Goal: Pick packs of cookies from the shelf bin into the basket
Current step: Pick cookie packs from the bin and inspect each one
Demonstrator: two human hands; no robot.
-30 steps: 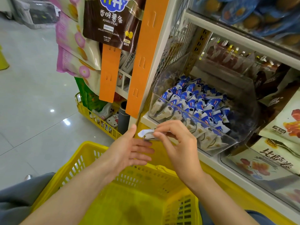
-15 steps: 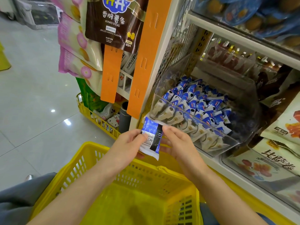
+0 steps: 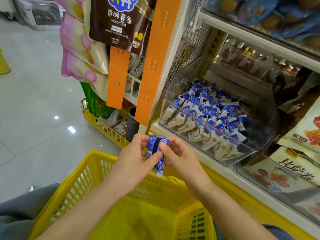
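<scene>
A small blue-and-white cookie pack [image 3: 155, 149] is held upright between both hands, just above the far rim of the yellow basket [image 3: 90, 172]. My left hand [image 3: 133, 156] pinches its left side and my right hand [image 3: 180, 156] pinches its right side with thumb and fingers. A clear shelf bin [image 3: 249, 149] to the upper right holds several more blue-and-white cookie packs [image 3: 207, 111]. The basket's inside shows no packs.
An orange hanging strip [image 3: 154, 63] and snack bags [image 3: 114, 23] hang left of the shelf post. A second yellow basket [image 3: 103, 125] with goods stands on the floor behind. Larger snack bags [image 3: 285, 172] fill the bin at lower right. Grey tiled floor lies to the left.
The pack went from lying flat at my right fingertips to standing upright between both hands. My left hand closed onto it, and both hands shifted slightly.
</scene>
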